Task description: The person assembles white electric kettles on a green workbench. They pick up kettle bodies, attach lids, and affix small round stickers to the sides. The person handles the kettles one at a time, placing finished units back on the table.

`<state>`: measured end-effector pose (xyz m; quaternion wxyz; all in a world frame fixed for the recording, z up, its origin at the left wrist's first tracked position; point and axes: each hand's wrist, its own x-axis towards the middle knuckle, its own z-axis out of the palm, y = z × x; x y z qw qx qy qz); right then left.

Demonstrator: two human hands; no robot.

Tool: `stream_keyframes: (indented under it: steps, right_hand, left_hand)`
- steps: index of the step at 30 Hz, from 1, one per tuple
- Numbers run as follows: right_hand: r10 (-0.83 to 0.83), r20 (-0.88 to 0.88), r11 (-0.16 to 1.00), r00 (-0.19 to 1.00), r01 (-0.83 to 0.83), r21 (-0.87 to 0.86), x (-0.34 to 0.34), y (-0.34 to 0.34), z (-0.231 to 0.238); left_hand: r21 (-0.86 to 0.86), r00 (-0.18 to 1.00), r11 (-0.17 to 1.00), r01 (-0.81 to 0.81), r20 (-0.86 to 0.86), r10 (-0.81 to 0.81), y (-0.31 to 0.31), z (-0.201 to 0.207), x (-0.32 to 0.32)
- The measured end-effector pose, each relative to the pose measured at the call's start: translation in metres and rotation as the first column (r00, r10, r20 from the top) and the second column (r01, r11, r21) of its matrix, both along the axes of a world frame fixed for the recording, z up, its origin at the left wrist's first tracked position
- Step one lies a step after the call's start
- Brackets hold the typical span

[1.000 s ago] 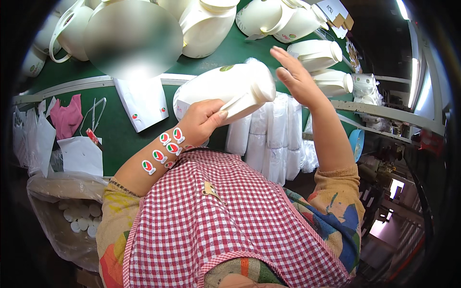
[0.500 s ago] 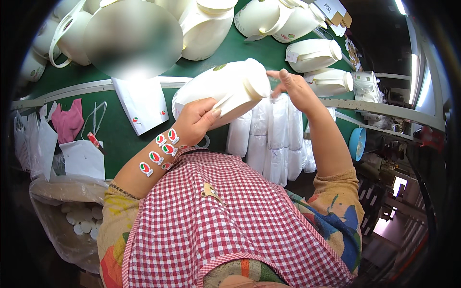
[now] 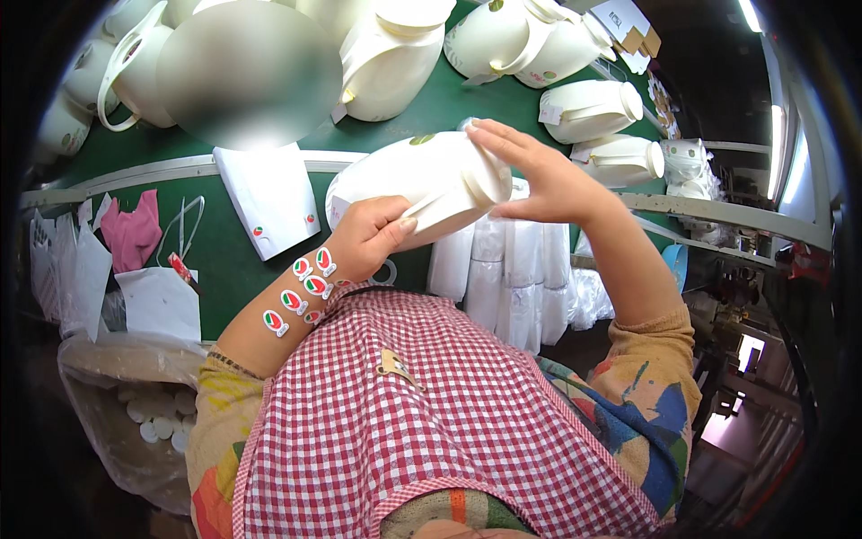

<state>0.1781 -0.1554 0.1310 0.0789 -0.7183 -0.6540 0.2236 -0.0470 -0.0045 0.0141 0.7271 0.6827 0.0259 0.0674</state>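
Note:
A cream-white thermos jug [image 3: 386,175] lies tilted on its side in front of me, above the bench edge, its round rimmed end toward the right. Part of a green leaf print shows on its upper side. My left hand [image 3: 370,235] is closed on the jug's handle. Fingers stretched out and thumb apart, my right hand [image 3: 548,180] lays its fingertips against the top of the round end. Several oval red-green stickers [image 3: 314,286] are stuck on my left forearm.
More cream jugs [image 3: 395,63] stand and lie on the green bench [image 3: 395,130]. A white sheet [image 3: 268,202] hangs over its edge, beside a pink cloth [image 3: 131,229]. Wrapped plastic bags [image 3: 503,269] hang below the jug. A plastic-lined bin [image 3: 117,395] with white discs stands lower left.
My right hand has come to the jug's round end and now touches its top; before, it was apart on the right. The left hand keeps its hold.

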Motion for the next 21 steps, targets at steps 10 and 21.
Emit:
stream_keyframes:
  steps: [10,21]
  right_hand:
    - [0.175,0.213,0.899,0.961,-0.244,0.363,0.007,-0.004,-0.045]
    - [-0.624,0.18,0.781,0.76,0.597,0.185,0.019,-0.004,-0.067]
  left_hand:
    - [-0.074,0.995,0.995,0.072,-0.067,-0.077,0.012,0.007,0.005]
    - [0.377,0.991,0.917,-0.131,0.037,0.126,-0.059,0.013,0.059]
